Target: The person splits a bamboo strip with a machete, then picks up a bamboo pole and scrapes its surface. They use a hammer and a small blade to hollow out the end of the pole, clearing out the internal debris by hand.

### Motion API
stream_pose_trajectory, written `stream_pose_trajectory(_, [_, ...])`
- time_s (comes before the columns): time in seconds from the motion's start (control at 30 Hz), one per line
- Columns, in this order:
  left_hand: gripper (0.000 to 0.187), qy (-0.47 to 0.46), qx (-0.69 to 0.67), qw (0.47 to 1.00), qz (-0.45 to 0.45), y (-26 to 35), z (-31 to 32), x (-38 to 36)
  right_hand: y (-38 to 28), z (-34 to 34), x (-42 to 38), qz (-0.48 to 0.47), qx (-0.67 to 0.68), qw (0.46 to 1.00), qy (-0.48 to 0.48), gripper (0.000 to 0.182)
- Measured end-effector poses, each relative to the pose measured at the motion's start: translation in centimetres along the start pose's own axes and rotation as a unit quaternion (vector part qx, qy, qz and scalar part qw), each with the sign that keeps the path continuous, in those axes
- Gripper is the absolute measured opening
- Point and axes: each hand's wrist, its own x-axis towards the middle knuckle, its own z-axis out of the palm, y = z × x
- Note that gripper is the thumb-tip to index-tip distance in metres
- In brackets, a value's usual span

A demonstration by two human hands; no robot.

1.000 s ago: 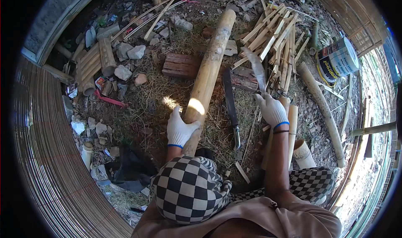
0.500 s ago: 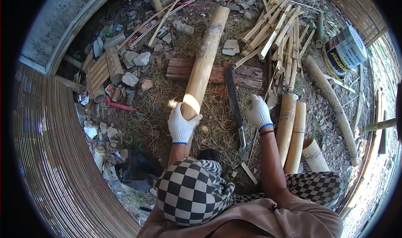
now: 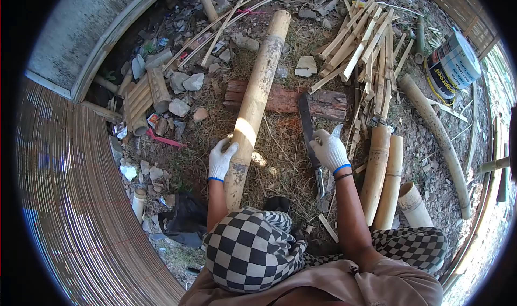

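L hand (image 3: 220, 162) fingers hold bamboo pole (image 3: 256, 101); R hand (image 3: 329, 151) fingers curled nr machete (image 3: 306, 122) (can't tell grip).

Over on the right, a bucket (image 3: 453, 66) stands near a curved pole (image 3: 439, 139). Across on the left, a pink ribbon (image 3: 162, 139) lies near some stones (image 3: 179, 108), and a black bag (image 3: 186, 221) near a slatted screen (image 3: 81, 198).
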Motion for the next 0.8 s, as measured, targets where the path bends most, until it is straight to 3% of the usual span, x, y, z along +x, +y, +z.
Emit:
stream_pose_trajectory(0.2, [0.058,-0.01,-0.023,1.0,-0.014,-0.1,0.3,-0.3,-2.9,3.0,2.0,-0.022,0.05,0.998,0.04,0.056])
stream_pose_trajectory(0.3, [0.055,-0.009,-0.032,0.999,-0.017,0.1,0.3,-0.3,-4.5,7.1,5.8,-0.094,0.058,0.99,0.089,0.07])
stream_pose_trajectory(0.57, [0.051,0.0,-0.051,0.998,-0.026,-0.1,0.1,-0.2,-11.4,10.5,18.2,-0.086,0.118,0.976,0.16,0.079])
stream_pose_trajectory(0.63, [0.051,0.001,-0.06,0.998,-0.027,-0.3,0.2,-0.3,-11.2,9.8,19.2,-0.102,0.123,0.978,0.133,0.081])
stream_pose_trajectory(0.8, [0.053,-0.009,-0.074,0.996,-0.041,-0.7,0.0,-0.4,-10.6,9.1,19.7,-0.104,0.126,0.978,0.13,0.068])
